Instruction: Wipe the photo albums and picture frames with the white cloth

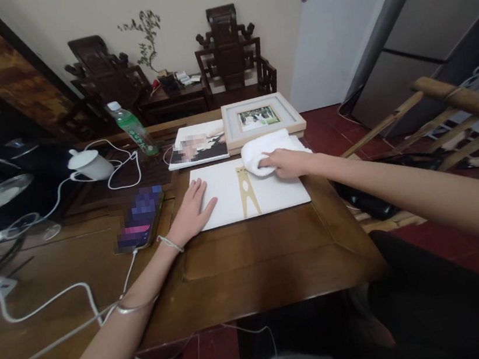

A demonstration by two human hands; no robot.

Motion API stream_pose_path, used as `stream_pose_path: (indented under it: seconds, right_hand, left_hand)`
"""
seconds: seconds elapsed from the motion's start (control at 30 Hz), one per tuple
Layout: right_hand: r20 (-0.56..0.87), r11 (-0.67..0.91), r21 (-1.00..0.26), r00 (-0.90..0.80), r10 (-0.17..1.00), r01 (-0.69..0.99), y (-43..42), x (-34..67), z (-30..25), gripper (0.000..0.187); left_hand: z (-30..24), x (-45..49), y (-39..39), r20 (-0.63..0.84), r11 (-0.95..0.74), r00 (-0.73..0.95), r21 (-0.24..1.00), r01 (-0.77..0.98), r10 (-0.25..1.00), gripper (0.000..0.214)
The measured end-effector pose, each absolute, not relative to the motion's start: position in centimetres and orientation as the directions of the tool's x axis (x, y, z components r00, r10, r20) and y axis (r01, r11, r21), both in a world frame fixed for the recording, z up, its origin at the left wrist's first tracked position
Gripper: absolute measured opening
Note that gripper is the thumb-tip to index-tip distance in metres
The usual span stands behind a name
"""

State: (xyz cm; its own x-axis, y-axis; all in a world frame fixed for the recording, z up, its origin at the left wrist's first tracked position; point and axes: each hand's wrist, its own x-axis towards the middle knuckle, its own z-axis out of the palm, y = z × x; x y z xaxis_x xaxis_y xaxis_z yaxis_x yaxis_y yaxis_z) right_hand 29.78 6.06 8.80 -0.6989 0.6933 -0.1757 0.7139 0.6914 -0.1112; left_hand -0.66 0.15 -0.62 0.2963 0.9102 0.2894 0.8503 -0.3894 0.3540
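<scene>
A white board with a tan stand piece on its back [250,193] lies flat on the wooden table [256,271]. My left hand [191,212] rests flat on the board's left edge, fingers spread. My right hand [284,163] presses a white folded cloth [262,148] against the board's far right part, fingers curled onto the cloth. Just beyond the cloth sits a light wooden picture frame [262,116] holding a photo, and to its left lies a loose photo print [197,145].
A phone [141,219] on a white cable lies left of my left hand. A green bottle [132,127], a white cup-like device [90,164] and tangled cables sit further left. Dark carved chairs [230,57] stand behind. A bamboo chair [449,128] is at the right.
</scene>
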Motion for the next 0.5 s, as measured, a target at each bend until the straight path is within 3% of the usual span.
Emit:
stream_pose_path:
  seconds: [0.2,0.5]
  right_hand:
    - [-0.136,0.683,-0.066,-0.685,0.716,0.727,4.3,30.6,7.8,0.065]
    - [-0.062,0.756,-0.108,-0.764,0.643,0.645,-7.1,33.2,6.2,0.061]
  left_hand:
    - [-0.5,-0.6,0.0,0.279,-0.379,0.29,0.357,0.854,0.915,0.064]
    - [-0.2,-0.4,-0.1,0.269,-0.377,0.294,0.349,0.858,0.917,0.065]
